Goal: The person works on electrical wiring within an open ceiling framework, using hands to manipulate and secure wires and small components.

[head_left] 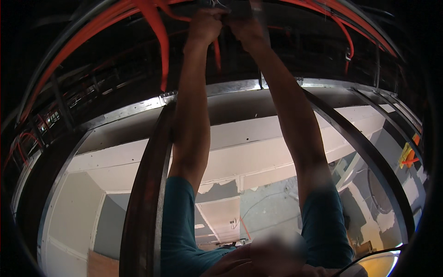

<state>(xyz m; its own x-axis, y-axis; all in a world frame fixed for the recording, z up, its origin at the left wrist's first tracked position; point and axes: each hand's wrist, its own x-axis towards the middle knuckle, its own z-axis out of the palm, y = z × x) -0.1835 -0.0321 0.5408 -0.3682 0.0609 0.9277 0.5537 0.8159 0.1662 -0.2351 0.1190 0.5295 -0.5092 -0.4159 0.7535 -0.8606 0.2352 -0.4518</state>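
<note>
From teal sleeves (180, 217), bare arms (191, 106) are extending past a metal rail (235, 87) to the left hand (206, 27) and right hand (248, 33), which are meeting at a dark object (238, 9) along the view's top edge, whether their shadowed fingers are gripping it I cannot tell, while orange-red tubes (158, 34) are hanging alongside.

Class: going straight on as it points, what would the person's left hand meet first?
Probably the dark object at the picture's top edge, right by the left hand; depth there is unclear.
</note>
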